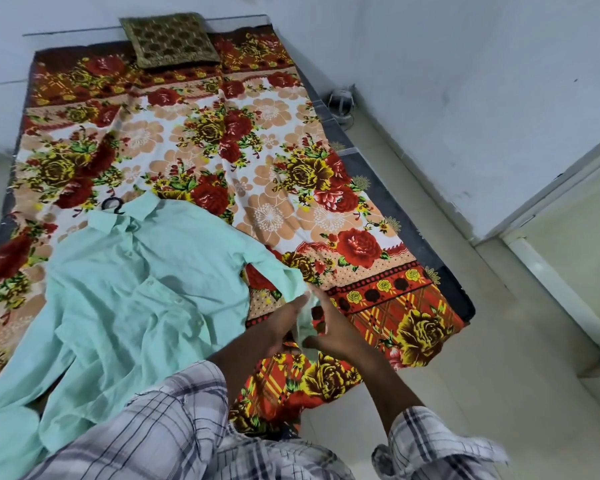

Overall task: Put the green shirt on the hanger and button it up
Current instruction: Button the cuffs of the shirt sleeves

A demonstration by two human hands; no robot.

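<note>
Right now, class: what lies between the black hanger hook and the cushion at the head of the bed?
Only the floral bedsheet: nothing rests on it between the hanger hook and the cushion, as the head view shows.

green shirt (125, 292): thin woven cloth, matt, softly creased | hanger hook (113, 205): black, smooth — plastic by the look | bedsheet (274, 109): floral printed cloth, matt, wrinkled | cushion (168, 39): patterned woven cloth, faint sheen | floor (482, 341): pale tiles, smooth, slightly glossy | wall (465, 64): painted, matt — scuffed in places | person's sleeve (153, 427): checked woven cloth, matt
</note>
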